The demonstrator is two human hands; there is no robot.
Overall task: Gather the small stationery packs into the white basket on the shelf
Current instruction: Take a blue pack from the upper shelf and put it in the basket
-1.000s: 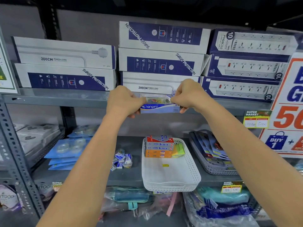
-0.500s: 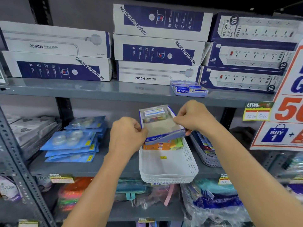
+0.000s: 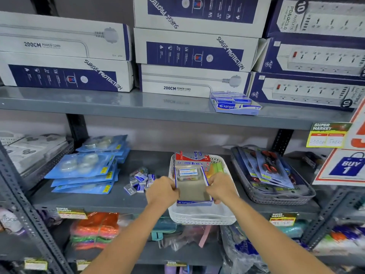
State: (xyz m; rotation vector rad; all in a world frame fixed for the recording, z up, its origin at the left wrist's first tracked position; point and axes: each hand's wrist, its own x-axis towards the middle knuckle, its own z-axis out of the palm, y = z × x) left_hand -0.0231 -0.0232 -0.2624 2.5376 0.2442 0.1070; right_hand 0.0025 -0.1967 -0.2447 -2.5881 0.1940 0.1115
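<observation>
Both arms reach forward and down. Left hand [image 3: 162, 191] and right hand [image 3: 222, 187] are knuckles-up, fingers curled over the two side walls of an open blue-white carton [image 3: 192, 189], pinching it between them. The carton sits low inside the rim of the white basket [image 3: 201, 219]; can't tell if it touches the floor. The front lip reads "kangaro"; the label on the clear box inside is unreadable. "Softek" packs [image 3: 191, 160] are at the basket's back. Loose small packs [image 3: 140, 180] lie just left of the basket on the grey steel middle shelf [image 3: 110, 200]. A second "kangaro" carton [image 3: 235, 104] is on the upper shelf [image 3: 118, 103], in front of boxes [image 3: 194, 82] marked "200CM POWER CORD" and "SURGE PROTECTION". Yellow tag [image 3: 327, 134]: "SUPER MARKET". Sign [image 3: 345, 167]: "BUY 1".
</observation>
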